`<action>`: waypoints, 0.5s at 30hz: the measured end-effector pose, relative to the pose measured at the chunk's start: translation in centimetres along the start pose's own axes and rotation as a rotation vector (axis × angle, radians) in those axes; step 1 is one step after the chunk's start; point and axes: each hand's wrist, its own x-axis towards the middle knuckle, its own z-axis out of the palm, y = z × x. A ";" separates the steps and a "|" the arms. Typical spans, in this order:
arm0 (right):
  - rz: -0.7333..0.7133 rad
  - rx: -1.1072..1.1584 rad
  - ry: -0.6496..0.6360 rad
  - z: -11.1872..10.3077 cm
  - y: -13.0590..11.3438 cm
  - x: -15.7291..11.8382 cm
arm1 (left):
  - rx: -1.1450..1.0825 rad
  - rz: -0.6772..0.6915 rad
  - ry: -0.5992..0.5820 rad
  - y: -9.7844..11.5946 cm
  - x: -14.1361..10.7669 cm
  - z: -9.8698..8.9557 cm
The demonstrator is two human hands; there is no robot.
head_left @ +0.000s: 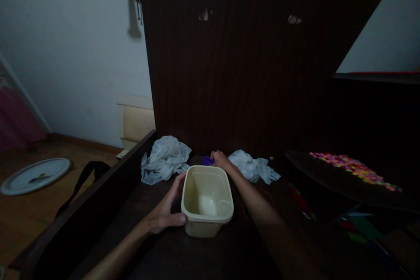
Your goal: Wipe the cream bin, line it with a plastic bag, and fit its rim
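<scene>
A cream plastic container [207,223] stands upright on the dark wooden surface, its open top towards me and nothing inside that I can see. My left hand [167,210] grips its left side, the thumb at the near corner and the fingers along the far part of that wall. Behind the container, my right hand [220,160] reaches to the back, fingers curled round a small purple thing [207,160] whose kind I cannot make out. Crumpled white plastic bags lie on either side, one on the left [167,157] and one on the right [251,166].
A dark wooden panel [243,74] rises behind the surface, and a low ledge [108,188] borders the left. To the right, a dark stand [315,175] bears a strip of colourful small pieces [354,168]. A white oval lid-like object [36,175] lies on the floor.
</scene>
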 end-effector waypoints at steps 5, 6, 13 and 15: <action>0.027 0.129 -0.012 0.0 0.3 0.5 | 0.004 0.008 0.019 0.3 0.4 0.8; 0.039 0.152 -0.012 -0.1 0.3 0.6 | 0.004 0.005 0.022 0.3 0.4 1.0; 0.117 0.314 -0.032 -0.4 0.2 1.1 | 0.039 0.015 -0.009 -0.6 0.8 1.6; 0.134 0.355 -0.044 -0.4 0.1 1.1 | 0.057 0.017 -0.020 -0.6 0.9 1.5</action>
